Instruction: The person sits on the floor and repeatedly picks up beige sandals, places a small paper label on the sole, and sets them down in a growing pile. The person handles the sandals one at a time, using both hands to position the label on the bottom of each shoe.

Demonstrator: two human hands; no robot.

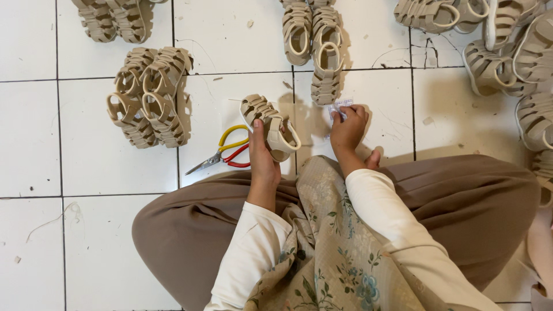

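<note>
**Beige on white, with one flash of red and yellow**

The small strappy sandal (pixel 269 125) in the left hand (pixel 262 158) is a pale beige, the same shade as the pair (pixel 150 95) lying to its left and the heap (pixel 512 63) at the far right. The floor tiles (pixel 86 132) are white with dark grout lines and a few grey scuffs. The scissors (pixel 224 152) have one yellow handle and one red, with grey steel blades. The right hand (pixel 347 128) pinches a little strip (pixel 340 106), whitish with faint violet marks. Sleeves (pixel 380 213) are cream; the skirt (pixel 461 196) is plain taupe; the scarf (pixel 328 247) over it is sandy beige, printed with blue-green flowers and dark leaves.
</note>
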